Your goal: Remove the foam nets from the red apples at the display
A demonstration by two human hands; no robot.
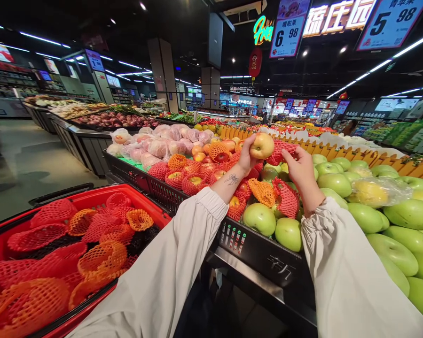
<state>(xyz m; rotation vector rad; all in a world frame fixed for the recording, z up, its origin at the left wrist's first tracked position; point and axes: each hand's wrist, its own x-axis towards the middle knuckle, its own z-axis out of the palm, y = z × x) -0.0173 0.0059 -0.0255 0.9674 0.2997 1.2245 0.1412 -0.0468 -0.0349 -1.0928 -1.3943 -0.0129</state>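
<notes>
A pale yellow-red apple (262, 146) is held up over the fruit display by my left hand (246, 157), its fingers closed around the left side. Just right of the apple, my right hand (299, 169) pinches a red foam net sleeve (281, 151) between thumb and fingers. The apple's skin is bare on the side facing me; whether the net still touches its far side I cannot tell. Below my hands lie red apples in nets (193, 183), an orange foam net (262, 191), another red foam net (286, 198) and green apples (259, 219).
A red basket (155, 199) full of loose red and orange foam nets stands at the left. The black crate edge (264, 267) runs in front of me. Bagged fruit (165, 141) lies at the back left, and a bagged yellow fruit (372, 192) rests on the green apples at right.
</notes>
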